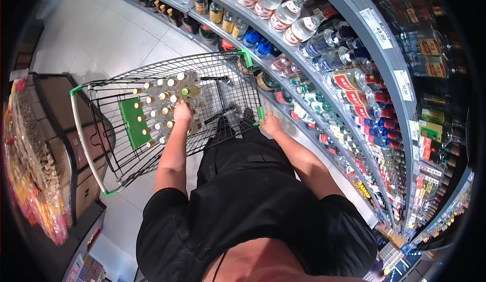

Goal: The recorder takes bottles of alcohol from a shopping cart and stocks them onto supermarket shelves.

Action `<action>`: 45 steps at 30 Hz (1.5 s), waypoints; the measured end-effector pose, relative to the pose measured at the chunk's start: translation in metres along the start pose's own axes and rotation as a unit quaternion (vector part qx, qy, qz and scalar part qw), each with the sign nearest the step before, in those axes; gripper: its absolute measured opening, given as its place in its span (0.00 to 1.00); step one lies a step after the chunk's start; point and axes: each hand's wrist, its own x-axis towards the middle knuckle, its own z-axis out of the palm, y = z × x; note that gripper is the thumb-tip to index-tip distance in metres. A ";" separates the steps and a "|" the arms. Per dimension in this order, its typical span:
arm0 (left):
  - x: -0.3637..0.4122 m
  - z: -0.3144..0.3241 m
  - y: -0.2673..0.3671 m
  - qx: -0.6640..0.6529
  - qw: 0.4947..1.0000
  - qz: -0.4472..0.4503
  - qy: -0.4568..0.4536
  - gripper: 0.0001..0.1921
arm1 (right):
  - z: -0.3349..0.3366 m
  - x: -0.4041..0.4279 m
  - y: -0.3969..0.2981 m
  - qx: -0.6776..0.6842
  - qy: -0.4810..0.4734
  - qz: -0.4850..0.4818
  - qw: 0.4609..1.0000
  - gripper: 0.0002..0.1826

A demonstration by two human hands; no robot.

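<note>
A metal wire shopping cart (224,65) with green plastic corners stands before me, its white-and-green handle (85,149) at the left. Many clear glass bottles (159,124) with mostly gold and white caps stand upright in it, beside a green plastic panel (133,120). My left hand (183,112) reaches into the cart and is on the bottles at their right side; its fingertips touch a cap or neck, but whether they grip it is hard to tell. At the cart's right end, my right hand (271,123) is closed at the green corner piece (260,116) of the rim.
Curved-looking shelves (326,77) of liquor bottles run along the right, with price tags on their edges. Clear bottles with red-and-white labels (298,29) stand on an upper shelf. At the left is a display stand (81,145) with packaged goods (38,175). Tiled floor (110,24) shows beyond the cart.
</note>
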 end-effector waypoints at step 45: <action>-0.228 -0.264 0.290 -0.516 0.740 0.397 -0.171 0.24 | -0.150 -0.168 0.026 0.848 -0.267 -0.191 0.416 0.26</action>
